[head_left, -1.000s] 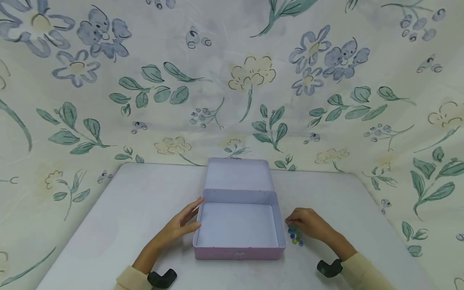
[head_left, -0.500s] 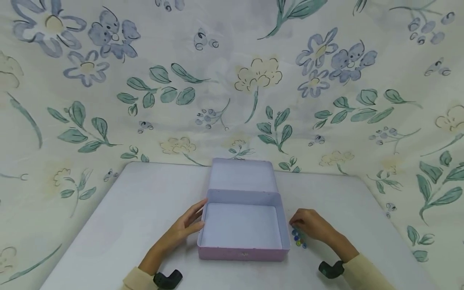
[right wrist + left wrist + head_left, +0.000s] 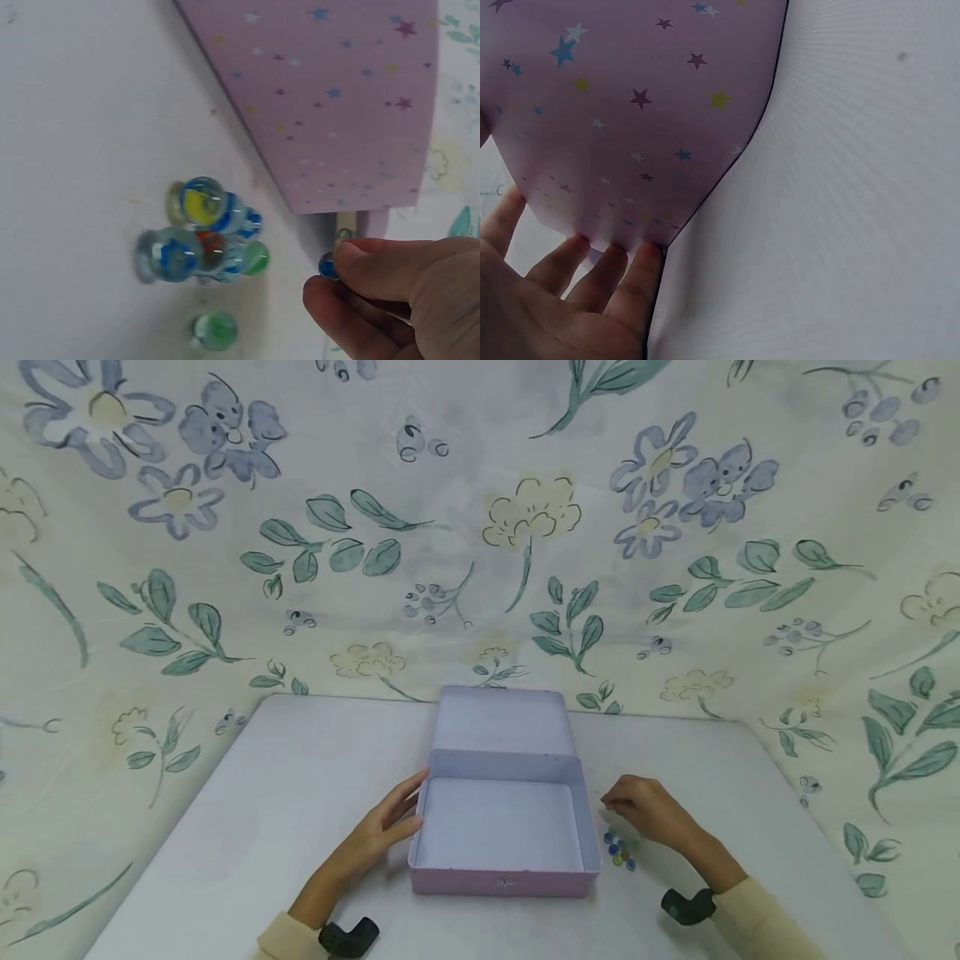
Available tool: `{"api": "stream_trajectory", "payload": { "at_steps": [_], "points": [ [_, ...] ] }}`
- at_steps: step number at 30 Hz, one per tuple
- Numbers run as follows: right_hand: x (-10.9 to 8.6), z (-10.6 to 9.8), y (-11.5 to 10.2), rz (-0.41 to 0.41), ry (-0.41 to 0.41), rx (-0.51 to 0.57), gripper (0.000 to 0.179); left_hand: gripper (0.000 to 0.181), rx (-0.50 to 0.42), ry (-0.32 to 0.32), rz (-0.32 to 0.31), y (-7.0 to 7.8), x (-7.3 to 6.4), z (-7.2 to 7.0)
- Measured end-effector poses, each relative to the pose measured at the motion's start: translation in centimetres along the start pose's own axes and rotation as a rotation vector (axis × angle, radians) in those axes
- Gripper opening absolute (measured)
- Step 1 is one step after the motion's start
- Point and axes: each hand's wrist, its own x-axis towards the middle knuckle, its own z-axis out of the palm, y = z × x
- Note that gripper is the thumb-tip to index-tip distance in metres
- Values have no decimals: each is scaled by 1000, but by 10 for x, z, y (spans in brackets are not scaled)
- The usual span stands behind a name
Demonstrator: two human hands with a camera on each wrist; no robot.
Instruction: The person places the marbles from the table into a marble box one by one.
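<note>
An open box (image 3: 504, 882), pink outside with small stars and pale inside, stands with its lid tilted back. My left hand (image 3: 378, 828) rests against its left side, fingers extended; in the left wrist view the fingertips (image 3: 641, 262) touch the starred wall. Beyond the box's right side, my right hand (image 3: 647, 808) pinches a blue marble (image 3: 328, 266) between thumb and finger, raised off the table. Several glass marbles (image 3: 618, 852) lie clustered on the table below that hand. In the right wrist view a green marble (image 3: 216, 330) lies apart from the others.
The white table (image 3: 315, 752) carries the box near its middle. Flowered cloth (image 3: 525, 518) hangs behind and at both sides. The box lid (image 3: 501, 722) leans back toward the cloth.
My right hand has lifted away from the marble cluster with the pinched marble, uncovering more of the marbles. The left hand stays against the box.
</note>
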Motion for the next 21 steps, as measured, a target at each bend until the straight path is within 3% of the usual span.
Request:
{"api": "stream_trajectory", "payload": {
  "at_steps": [9,15,21],
  "points": [
    [6,-23,-16,-37,103,82,17,70,-6,-44,76,-2,0,-1],
    [22,-29,-33,-73,80,195,16,70,12,-27,85,-3,-2,-2],
    [42,-24,-55,-193,68,248,16,70,6,-38,87,-3,-1,-2]
  ]
}}
